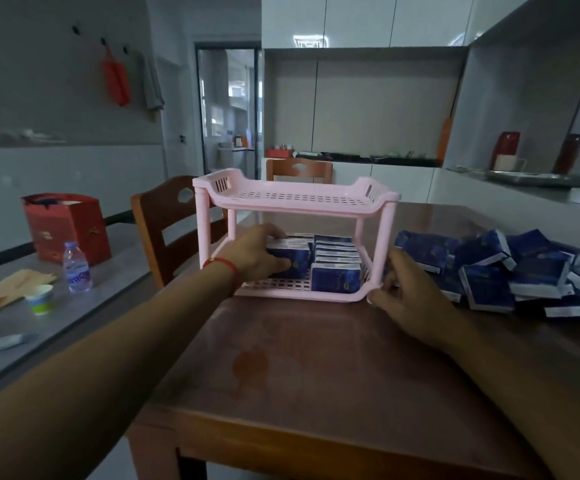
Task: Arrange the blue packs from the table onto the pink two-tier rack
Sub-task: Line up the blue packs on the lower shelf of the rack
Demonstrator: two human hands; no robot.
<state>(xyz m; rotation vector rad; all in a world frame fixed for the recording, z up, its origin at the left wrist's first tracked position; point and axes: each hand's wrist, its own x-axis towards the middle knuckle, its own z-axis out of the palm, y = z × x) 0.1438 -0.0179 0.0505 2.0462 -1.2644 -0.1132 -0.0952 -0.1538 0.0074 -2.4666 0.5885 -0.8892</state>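
Observation:
The pink two-tier rack stands on the brown table, its top tier bare. On the lower tier, a row of several blue packs stands upright on the right side. My left hand reaches into the lower tier from the left and grips a blue pack there, thumb on its front face. My right hand holds the rack's front right corner post, fingers curled round it. A loose heap of blue packs lies on the table to the right of the rack.
The brown table stretches toward me. A wooden chair stands left of the rack, another behind it. On the grey counter at left are a water bottle, a small cup and a red bag.

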